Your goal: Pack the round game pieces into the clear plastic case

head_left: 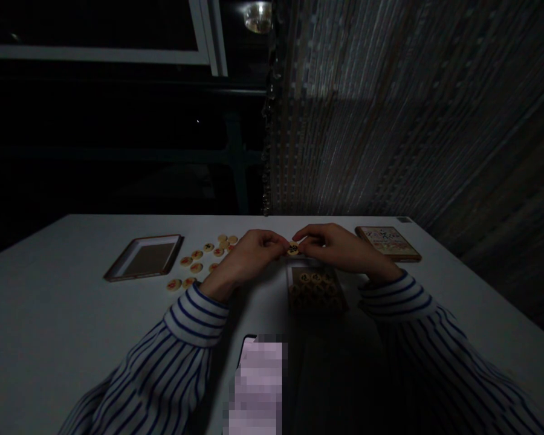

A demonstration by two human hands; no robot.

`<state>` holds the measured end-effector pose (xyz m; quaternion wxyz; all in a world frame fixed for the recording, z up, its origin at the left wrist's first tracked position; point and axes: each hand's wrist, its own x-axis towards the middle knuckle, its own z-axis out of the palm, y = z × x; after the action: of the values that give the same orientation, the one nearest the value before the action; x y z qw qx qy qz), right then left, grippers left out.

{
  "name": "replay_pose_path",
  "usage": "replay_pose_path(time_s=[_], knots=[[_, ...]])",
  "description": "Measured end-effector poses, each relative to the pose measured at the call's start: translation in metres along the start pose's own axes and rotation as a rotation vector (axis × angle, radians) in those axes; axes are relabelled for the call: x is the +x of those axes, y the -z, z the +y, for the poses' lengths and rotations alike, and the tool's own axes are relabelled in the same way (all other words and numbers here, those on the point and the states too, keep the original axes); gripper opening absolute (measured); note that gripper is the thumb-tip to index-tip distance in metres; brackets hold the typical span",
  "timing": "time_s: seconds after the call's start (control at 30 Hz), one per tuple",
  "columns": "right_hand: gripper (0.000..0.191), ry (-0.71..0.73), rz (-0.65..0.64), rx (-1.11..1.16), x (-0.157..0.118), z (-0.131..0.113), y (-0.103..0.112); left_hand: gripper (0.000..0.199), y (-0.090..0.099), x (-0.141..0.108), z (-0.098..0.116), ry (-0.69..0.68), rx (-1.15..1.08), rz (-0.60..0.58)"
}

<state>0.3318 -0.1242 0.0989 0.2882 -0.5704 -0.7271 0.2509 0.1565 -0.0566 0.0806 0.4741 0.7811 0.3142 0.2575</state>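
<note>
Between the fingertips of both hands is a round Chinese chess piece (293,248) with a black character, held above the table. My left hand (260,249) pinches its left side with thumb and forefinger. From the right, my right hand (330,244) has its thumb and fingers closed around the other side. Just below my right hand lies an open box (291,275) with several chess pieces (316,290) in rows inside, dim in shadow. Loose chess pieces (196,267), most with red characters, are scattered left of my left hand; my left forearm hides part of that group.
A shallow box part (181,244) lies at the left of the white table (72,308). At the back right is a printed box lid (387,243). A phone with a blurred-out screen (258,386) lies near the front. A bead curtain (344,121) hangs behind the table.
</note>
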Motion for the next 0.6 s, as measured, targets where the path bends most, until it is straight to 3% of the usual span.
replay_pose_path(time_s=[0.6], knots=[[0.027,0.071,-0.044,-0.098,-0.0010,-0.0023,0.0028,0.024,-0.0020,0.0002,-0.0023,0.001,-0.012,-0.057]])
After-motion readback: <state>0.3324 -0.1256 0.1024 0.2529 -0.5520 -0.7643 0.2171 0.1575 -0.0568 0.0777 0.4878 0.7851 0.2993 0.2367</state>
